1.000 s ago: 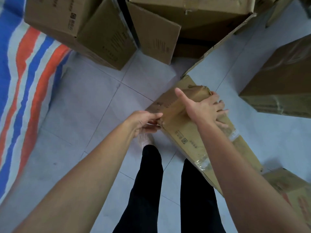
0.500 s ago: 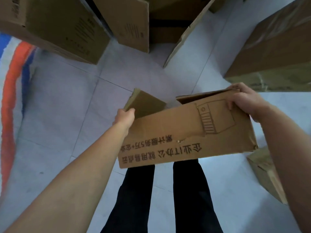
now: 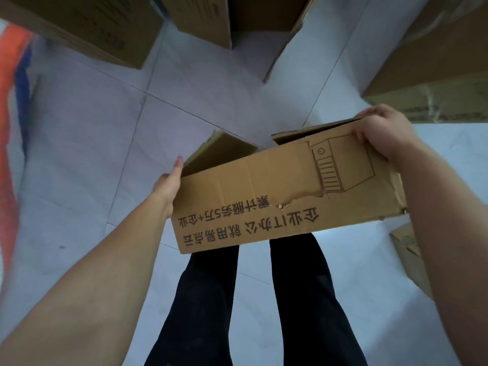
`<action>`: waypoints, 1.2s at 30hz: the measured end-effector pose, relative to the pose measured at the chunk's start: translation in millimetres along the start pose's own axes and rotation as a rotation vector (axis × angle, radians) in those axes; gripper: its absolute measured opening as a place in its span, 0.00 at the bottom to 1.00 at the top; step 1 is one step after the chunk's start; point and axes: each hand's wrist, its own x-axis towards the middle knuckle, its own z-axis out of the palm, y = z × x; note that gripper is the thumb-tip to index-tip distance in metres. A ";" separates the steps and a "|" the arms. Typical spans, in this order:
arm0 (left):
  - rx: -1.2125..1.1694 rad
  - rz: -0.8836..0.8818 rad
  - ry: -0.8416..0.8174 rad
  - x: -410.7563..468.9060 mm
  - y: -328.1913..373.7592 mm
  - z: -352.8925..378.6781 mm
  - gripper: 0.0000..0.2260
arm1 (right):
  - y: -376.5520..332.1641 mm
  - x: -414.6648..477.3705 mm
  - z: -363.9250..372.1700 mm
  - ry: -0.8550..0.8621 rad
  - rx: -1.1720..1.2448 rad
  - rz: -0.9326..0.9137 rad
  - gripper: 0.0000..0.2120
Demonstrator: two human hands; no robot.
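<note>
We hold the cardboard box [image 3: 277,199] above the floor [image 3: 87,154]: right hand [image 3: 383,130] curled over its top right corner, left hand [image 3: 169,183] against its left end, fingers hidden. Its flaps [image 3: 221,151] stand open; its inside is out of sight.

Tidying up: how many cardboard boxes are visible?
5: printed brown cardboard box, held; plain box top left; open box top centre; large box right; cropped box lower right. Others may be hidden.
</note>
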 end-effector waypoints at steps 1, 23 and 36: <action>-0.049 0.004 0.051 -3.0 -2.8 0.3 0.41 | 1.4 -3.1 1.8 0.012 0.025 -0.027 0.14; -0.868 0.229 0.785 -341.9 -173.1 -242.0 0.31 | -150.6 -293.0 -7.5 -0.396 0.103 -0.483 0.46; -1.310 0.192 1.027 -445.3 -614.7 -365.1 0.32 | -62.9 -681.4 177.0 -0.760 0.036 -0.955 0.26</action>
